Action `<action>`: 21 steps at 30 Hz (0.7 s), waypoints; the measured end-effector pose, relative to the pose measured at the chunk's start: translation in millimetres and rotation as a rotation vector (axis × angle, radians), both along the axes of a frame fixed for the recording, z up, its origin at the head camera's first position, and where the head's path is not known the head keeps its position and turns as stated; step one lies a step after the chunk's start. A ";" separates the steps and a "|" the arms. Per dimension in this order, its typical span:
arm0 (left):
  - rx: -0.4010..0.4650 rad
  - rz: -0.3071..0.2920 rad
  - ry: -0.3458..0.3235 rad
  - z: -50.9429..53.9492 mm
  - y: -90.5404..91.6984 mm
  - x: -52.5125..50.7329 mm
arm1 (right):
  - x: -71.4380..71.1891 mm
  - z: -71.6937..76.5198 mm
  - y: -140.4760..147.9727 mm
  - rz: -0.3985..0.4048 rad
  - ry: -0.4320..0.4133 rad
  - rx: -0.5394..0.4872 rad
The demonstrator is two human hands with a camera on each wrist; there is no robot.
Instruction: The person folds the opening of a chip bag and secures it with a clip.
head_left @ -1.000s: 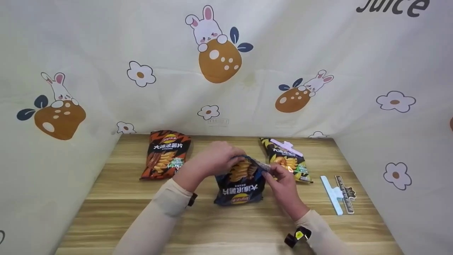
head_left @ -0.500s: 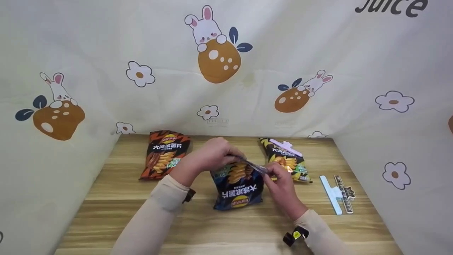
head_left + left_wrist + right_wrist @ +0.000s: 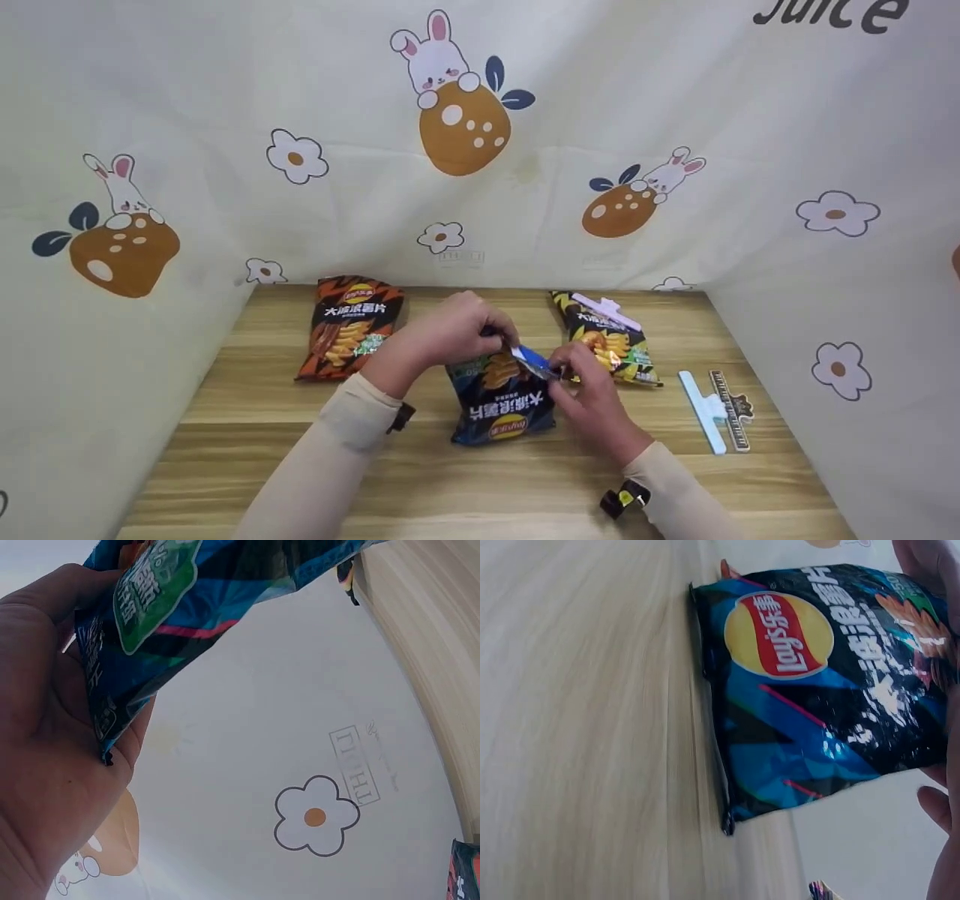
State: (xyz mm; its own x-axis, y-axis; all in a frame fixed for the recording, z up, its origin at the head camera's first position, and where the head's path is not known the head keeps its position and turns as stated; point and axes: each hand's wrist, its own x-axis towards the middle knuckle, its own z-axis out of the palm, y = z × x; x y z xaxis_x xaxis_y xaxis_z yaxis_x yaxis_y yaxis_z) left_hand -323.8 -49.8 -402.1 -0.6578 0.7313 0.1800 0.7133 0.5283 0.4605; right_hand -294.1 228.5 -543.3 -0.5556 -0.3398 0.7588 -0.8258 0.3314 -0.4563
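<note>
A dark blue Lay's chip bag point(image 3: 504, 401) stands on the table, its logo end down and its printing upside down in the head view. My left hand point(image 3: 466, 330) pinches the bag's top edge at the left corner. At the right end of that edge, my right hand point(image 3: 596, 390) pinches with thumb and fingers. Between the hands, the edge is turned toward me and shows a bright blue strip. The left wrist view has the bag's corner point(image 3: 165, 615) against the palm of the left hand point(image 3: 45, 727). The bag's bottom seam point(image 3: 712, 705) appears in the right wrist view.
An orange-and-black chip bag point(image 3: 352, 330) lies at the back left. At the back right lies a yellow-and-black chip bag point(image 3: 611, 341) with a lilac bag clip point(image 3: 607, 311) on it. A light blue clip point(image 3: 703, 412) and a dark ruler-marked clip point(image 3: 731, 412) lie at the right.
The bag's mouth, gaping a second ago, was drawn flat between my hands. Its top edge has since turned over toward me, baring the bright blue strip. Both hands moved only slightly.
</note>
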 end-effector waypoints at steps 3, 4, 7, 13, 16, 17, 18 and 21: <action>-0.013 0.004 0.001 0.0 2.0 1.7 | 1.1 2.5 2.4 0.065 -0.042 -0.016; -0.017 0.005 0.003 0.3 2.3 2.4 | 1.7 4.0 2.6 0.079 -0.070 -0.031; -0.023 0.000 0.014 0.7 2.6 4.4 | 3.8 10.1 1.1 0.078 -0.204 -0.090; -0.015 -0.037 0.087 -0.7 3.8 7.7 | 4.7 23.3 -4.1 0.057 -0.572 -0.227; -0.003 -0.061 0.137 -2.9 4.7 9.7 | 3.3 25.5 -2.9 0.066 -0.693 -0.253; -0.001 -0.065 0.149 -3.4 4.8 10.3 | 2.6 25.5 -2.0 0.077 -0.708 -0.241; 0.000 -0.066 0.159 -3.8 5.0 11.1 | 2.0 25.3 -1.0 0.087 -0.715 -0.226; 0.004 -0.067 0.160 -4.6 5.0 12.3 | 0.7 23.7 2.6 0.101 -0.677 -0.159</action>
State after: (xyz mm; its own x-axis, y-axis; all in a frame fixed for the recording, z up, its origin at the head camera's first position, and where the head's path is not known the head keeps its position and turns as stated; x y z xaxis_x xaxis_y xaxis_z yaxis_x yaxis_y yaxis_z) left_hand -311.4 -44.7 -406.7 -0.5706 0.7714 0.2817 0.8111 0.4756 0.3405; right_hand -293.3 231.1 -519.6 -0.8952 -0.3282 0.3017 -0.3659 0.1545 -0.9177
